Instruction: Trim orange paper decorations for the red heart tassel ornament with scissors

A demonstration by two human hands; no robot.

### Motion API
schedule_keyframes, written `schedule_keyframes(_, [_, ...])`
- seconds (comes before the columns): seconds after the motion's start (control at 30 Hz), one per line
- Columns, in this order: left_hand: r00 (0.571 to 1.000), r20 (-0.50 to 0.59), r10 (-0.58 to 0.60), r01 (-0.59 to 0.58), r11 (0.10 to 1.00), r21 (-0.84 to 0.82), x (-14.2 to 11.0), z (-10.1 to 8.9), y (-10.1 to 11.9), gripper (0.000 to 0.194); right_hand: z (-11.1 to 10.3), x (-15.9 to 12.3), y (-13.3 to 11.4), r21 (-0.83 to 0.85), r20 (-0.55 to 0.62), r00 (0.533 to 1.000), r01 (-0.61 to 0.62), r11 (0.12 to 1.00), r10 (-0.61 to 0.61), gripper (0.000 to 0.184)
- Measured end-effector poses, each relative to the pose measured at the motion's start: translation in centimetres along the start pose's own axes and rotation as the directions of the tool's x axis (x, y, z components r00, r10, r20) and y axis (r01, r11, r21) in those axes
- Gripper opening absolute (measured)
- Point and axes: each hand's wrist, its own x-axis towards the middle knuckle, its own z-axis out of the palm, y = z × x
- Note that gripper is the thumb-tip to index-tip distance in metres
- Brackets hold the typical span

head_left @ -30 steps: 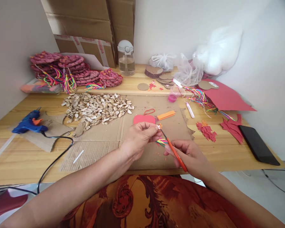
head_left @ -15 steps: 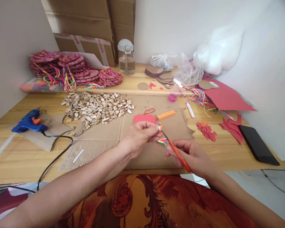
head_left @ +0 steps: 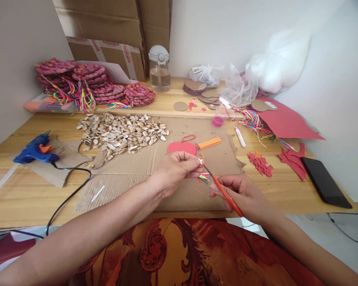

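In the head view, my left hand (head_left: 179, 169) pinches a small pale, orange-edged paper piece (head_left: 201, 161), apparently star-shaped. Red-handled scissors (head_left: 226, 194) are gripped in my right hand (head_left: 243, 194), their dark blades pointing up-left and meeting the piece's edge. Just behind my left fingers lies a red rounded shape (head_left: 181, 148) with a red cord loop (head_left: 188, 138). Coloured strings (head_left: 205, 177) show below the fingertips, partly covered by my hand. A folded orange strip (head_left: 209, 143) rests beyond the scissors on the cardboard sheet (head_left: 193, 198).
Peanut shells (head_left: 125, 133) are heaped at left-centre, near a blue glue gun (head_left: 35, 150) with a black cable. Red scraps (head_left: 260, 163) and a phone (head_left: 326, 182) lie at right. Behind stand a water bottle (head_left: 160, 73), decorated pink discs (head_left: 139, 94) and a pink cup (head_left: 218, 119).
The view has shifted slightly. A tiny orange bit near the top of the pinched piece now appears apart from it. Both hands keep almost the same pose.
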Motion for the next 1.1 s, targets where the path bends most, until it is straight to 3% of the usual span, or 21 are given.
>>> schedule_keyframes(0.77, [1.000, -0.020, -0.017, 0.018, 1.000, 0.005, 0.18, -0.14, -0.04, 0.008, -0.41, 0.17, 0.34, -0.096, -0.016, 0.999, 0.033, 0.995, -0.034, 0.036])
schedule_keyframes(1.1, [1.000, -0.009, -0.022, 0.022, 1.000, -0.002, 0.13, -0.20, -0.30, 0.008, -0.59, 0.16, 0.25, -0.207, -0.020, 0.979, 0.196, 0.958, -0.204, 0.042])
